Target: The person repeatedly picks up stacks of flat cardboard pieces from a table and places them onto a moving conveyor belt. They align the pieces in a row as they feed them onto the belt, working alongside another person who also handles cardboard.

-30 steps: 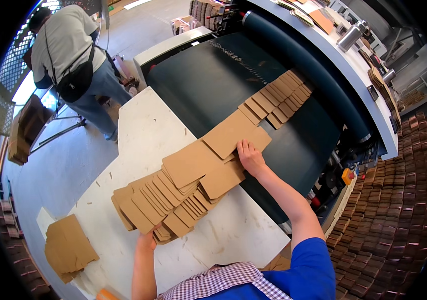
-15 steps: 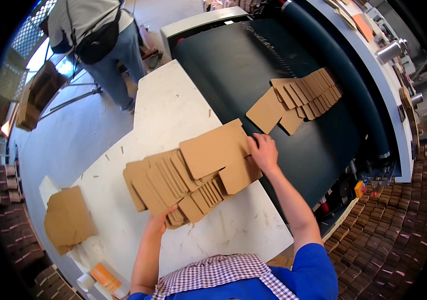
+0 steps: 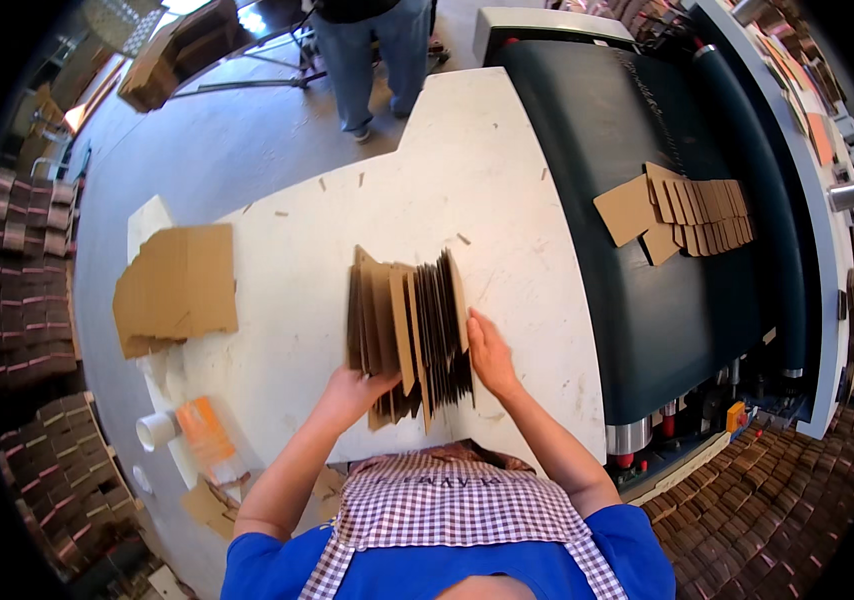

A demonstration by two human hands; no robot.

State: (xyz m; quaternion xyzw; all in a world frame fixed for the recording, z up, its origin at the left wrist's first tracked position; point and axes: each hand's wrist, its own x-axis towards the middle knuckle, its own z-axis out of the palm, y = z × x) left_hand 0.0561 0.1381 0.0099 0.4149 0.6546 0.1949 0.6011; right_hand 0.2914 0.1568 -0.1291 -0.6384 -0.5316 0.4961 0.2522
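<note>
Between my two hands a bundle of brown cardboard pieces (image 3: pixel 409 335) stands on edge over the white table (image 3: pixel 537 330). Its sheets are fanned unevenly, with gaps on the left part and a tighter pack on the right. My left hand (image 3: pixel 355 395) grips the lower left of the bundle, its thumb reaching in among the sheets. Against the outermost sheet on the right lies my right hand (image 3: pixel 490 352), fingers stretched out. Whether the bundle's lower edge touches the table cannot be made out.
Right of the table runs a dark green conveyor belt (image 3: pixel 587 330) carrying overlapping cardboard pieces (image 3: pixel 702 215). A torn cardboard sheet (image 3: pixel 182 285) and a white roll (image 3: pixel 157 431) lie at the left. Another person (image 3: pixel 372 60) stands beyond the table. Stacked cardboard (image 3: pixel 757 510) covers the lower right.
The cardboard pieces lay fanned out across the table and are now gathered upright between my hands. My right hand has come in from the belt's edge. The view has shifted.
</note>
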